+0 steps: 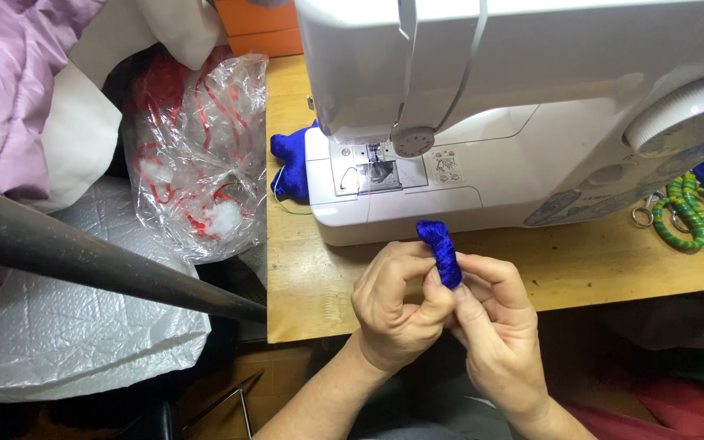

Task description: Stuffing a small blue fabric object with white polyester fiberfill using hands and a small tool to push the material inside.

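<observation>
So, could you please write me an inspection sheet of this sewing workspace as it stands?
Surface: wooden table, bare in front of the machine.
Job's things: small blue fabric piece pinched between both hands; white sewing machine behind it; second blue fabric piece at the machine's left end.
Clutter: scissors with green-and-yellow wrapped handles at right.
Grippers: left hand and right hand, both closed on the blue piece.
Cables: nothing seen.
Surroundings: clear plastic bag with red ribbon, lilac cloth, white plastic sheet, dark pole.
</observation>
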